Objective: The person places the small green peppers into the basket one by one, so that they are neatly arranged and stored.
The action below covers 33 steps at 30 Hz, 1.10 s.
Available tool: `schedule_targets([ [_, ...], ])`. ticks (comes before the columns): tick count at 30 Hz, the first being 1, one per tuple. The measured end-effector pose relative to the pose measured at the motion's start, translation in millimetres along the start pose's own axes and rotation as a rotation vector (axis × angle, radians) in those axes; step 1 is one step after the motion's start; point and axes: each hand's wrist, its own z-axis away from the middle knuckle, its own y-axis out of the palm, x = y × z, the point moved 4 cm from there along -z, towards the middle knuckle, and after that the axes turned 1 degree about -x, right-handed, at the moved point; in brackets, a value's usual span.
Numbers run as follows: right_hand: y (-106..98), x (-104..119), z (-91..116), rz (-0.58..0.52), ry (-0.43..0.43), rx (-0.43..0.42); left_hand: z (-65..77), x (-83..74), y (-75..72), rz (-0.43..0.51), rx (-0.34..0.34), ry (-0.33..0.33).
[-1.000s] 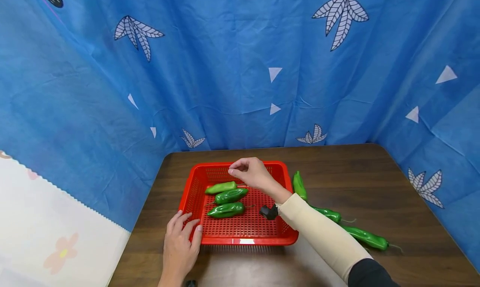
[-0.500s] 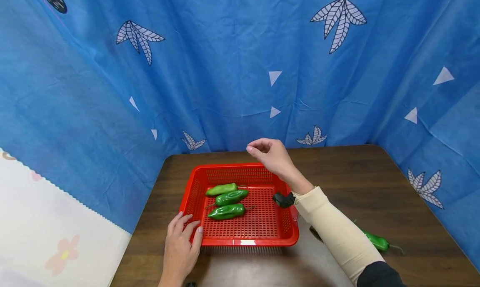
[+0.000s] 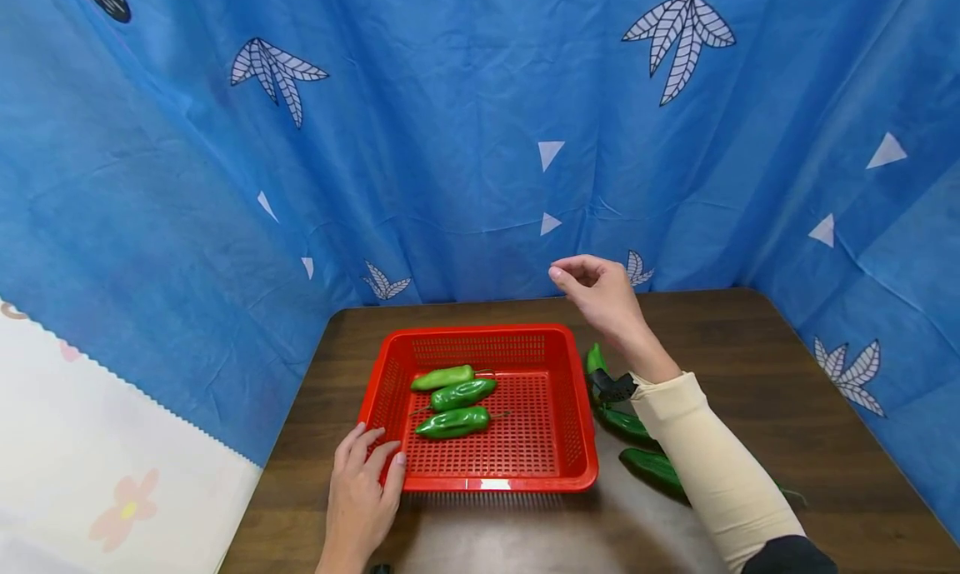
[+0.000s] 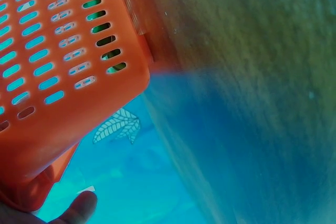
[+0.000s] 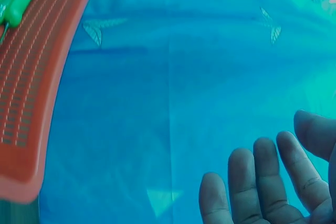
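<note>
Three green peppers (image 3: 453,422) lie side by side in the left part of a red plastic basket (image 3: 495,482); the rearmost is paler. My left hand (image 3: 360,491) rests on the basket's front left corner, its fingers over the rim. From the left wrist, the basket's slotted side (image 4: 63,72) fills the upper left, and a fingertip (image 4: 81,205) shows past the rim. My right hand (image 3: 600,299) hovers behind and right of the basket, fingers loosely bent, thumb near the index finger, holding nothing. Its separated fingers (image 5: 241,182) show in the right wrist view.
More green peppers (image 3: 652,471) lie on the wooden table (image 3: 750,366) right of the basket, partly hidden by my right forearm (image 3: 720,474). A blue patterned curtain (image 3: 465,141) hangs behind the table and along both sides.
My right hand has moved right and up, from over the basket to beyond its back right corner, empty. The left hand, basket and three peppers inside have stayed put.
</note>
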Motion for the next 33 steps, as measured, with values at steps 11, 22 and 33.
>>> schedule_targets([
  [11, -40.9, -14.2, 10.1, -0.025, 0.012, -0.183, -0.2, 1.8, 0.7, 0.001, 0.027, -0.012],
  [22, -71.1, -37.4, 30.1, -0.043, 0.031, -0.271, -1.1, 4.7, 0.7, 0.018, 0.015, 0.0],
  [33, -107.1, -67.1, 67.7, -0.04, 0.103, -0.392, 1.7, 9.3, 2.5, 0.034, -0.008, 0.017],
])
